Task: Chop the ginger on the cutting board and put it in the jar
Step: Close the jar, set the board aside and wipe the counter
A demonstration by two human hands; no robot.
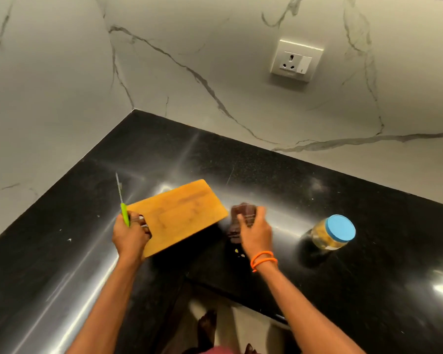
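Observation:
The wooden cutting board [179, 213] lies slantwise on the black countertop [317, 200], and its top is bare. My left hand [131, 236] grips the board's near left end together with a green-handled knife [124, 213], whose blade points away toward the wall. My right hand [256, 232], with an orange band at the wrist, is blurred and hovers low over the counter just off the board's right corner, holding nothing visible. A few small pale ginger bits [237, 250] lie on the counter beside that wrist. The jar [330, 233] with a blue lid and yellowish contents stands to the right.
Marble-patterned walls meet in a corner behind the counter, and a wall socket [296, 61] sits on the right wall. The counter is L-shaped, with its inner edge [189, 277] near my body. The glossy surface mirrors my right hand as a dark shape.

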